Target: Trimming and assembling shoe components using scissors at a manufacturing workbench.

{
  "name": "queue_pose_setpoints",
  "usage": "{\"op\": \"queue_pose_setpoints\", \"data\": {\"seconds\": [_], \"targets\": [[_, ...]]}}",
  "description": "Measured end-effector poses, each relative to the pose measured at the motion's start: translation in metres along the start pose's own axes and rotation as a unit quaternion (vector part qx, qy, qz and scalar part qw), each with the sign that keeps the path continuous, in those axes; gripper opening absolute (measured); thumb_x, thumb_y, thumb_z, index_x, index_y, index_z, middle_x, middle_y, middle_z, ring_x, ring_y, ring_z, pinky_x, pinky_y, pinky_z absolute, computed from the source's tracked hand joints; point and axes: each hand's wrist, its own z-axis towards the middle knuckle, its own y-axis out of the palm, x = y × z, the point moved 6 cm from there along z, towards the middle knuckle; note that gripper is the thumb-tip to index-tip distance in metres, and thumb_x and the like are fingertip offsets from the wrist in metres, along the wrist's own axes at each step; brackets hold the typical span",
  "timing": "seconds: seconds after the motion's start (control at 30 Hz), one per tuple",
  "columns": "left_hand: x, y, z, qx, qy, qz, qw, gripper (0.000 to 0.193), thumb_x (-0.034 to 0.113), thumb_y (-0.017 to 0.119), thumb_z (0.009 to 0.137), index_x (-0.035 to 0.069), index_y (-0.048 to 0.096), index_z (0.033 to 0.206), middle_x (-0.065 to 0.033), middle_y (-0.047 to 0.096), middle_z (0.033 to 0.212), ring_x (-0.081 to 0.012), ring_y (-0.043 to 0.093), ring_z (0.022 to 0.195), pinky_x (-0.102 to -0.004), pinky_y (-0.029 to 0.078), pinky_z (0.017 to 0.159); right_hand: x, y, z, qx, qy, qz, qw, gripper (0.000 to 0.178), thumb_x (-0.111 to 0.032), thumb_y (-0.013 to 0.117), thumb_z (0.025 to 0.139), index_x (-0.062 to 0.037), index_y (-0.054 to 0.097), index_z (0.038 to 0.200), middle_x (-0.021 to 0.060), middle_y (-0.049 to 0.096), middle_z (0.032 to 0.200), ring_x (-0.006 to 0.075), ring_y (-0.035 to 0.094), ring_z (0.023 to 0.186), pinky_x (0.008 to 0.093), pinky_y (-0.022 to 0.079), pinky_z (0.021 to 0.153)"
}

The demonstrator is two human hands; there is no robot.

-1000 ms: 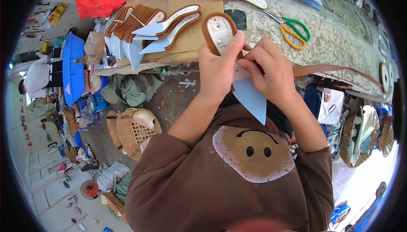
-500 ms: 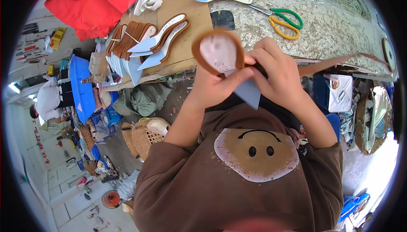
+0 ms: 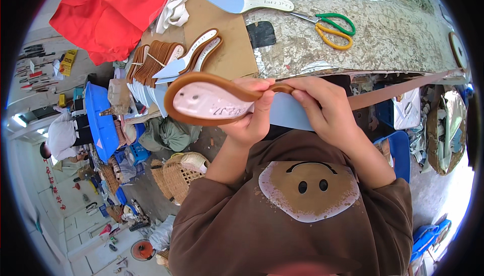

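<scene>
Left hand [image 3: 256, 119] fingers gripped insole [image 3: 214, 98] mid-length; right hand [image 3: 327, 108] fingers pinched brown strip [image 3: 398, 90] along edge. Insole seemed light, springy — best held at waist; strip soft.

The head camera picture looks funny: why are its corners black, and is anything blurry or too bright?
Head view: the round fisheye image leaves black corners and bends the workbench edge. Head view: the lower right glares white; the red smudge at the bottom is blurred; the held insole looks fairly sharp.
</scene>
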Motion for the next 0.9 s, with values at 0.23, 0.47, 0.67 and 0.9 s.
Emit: {"op": "queue_pose_setpoints", "data": {"seconds": [0.23, 0.47, 0.67, 0.9], "targets": [[-0.041, 0.035, -0.005, -0.2, -0.242, -0.262, 0.912, 0.044, 0.024, 0.076, 0.08, 0.0, 0.063, 0.113, -0.0107, 0.052, 0.124, -0.02, 0.05, 0.121, -0.0389, 0.04, 0.101, 0.055, 0.002, -0.008, -0.081, 0.158, 0.048, 0.983, 0.015, -0.013, 0.068, 0.087, -0.0028, 0.059, 0.082, 0.0054, 0.044, 0.059, 0.0133, 0.041, 0.052, 0.0281, 0.035, 0.05], [-0.073, 0.013, -0.029, -0.326, -0.341, -0.349, 0.81, 0.057, 0.06, 0.046, 0.095, 0.005, 0.052, 0.088, -0.0153, 0.06, 0.102, -0.0205, 0.059, 0.092, -0.0328, 0.046, 0.08, 0.083, 0.0, -0.024, -0.186, 0.096, -0.211, 0.955, 0.042, -0.05, 0.062, 0.087, -0.0078, 0.062, 0.083, 0.01, 0.061, 0.076, 0.0342, 0.061, 0.075, 0.0427, 0.046, 0.063], [-0.088, -0.072, -0.127, -0.474, -0.533, -0.323, 0.622, 0.053, 0.057, 0.053, 0.093, 0.005, 0.054, 0.084, -0.0132, 0.065, 0.089, -0.0214, 0.061, 0.086, -0.0342, 0.048, 0.078, 0.112, -0.059, 0.025, -0.117, -0.006, -0.407, 0.906, 0.023, -0.028, 0.066, 0.087, -0.0068, 0.062, 0.094, 0.011, 0.061, 0.093, 0.0308, 0.059, 0.095, 0.0419, 0.048, 0.08], [-0.104, -0.22, -0.158, -0.171, -0.531, -0.366, 0.745, 0.06, 0.057, 0.049, 0.093, -0.002, 0.058, 0.091, -0.0212, 0.063, 0.086, -0.0294, 0.063, 0.083, -0.0364, 0.05, 0.075, 0.16, -0.045, 0.062, -0.167, 0.092, -0.478, 0.857, 0.038, -0.009, 0.059, 0.084, -0.0101, 0.052, 0.121, 0.0144, 0.064, 0.103, 0.0362, 0.061, 0.1, 0.0463, 0.05, 0.083]]}}
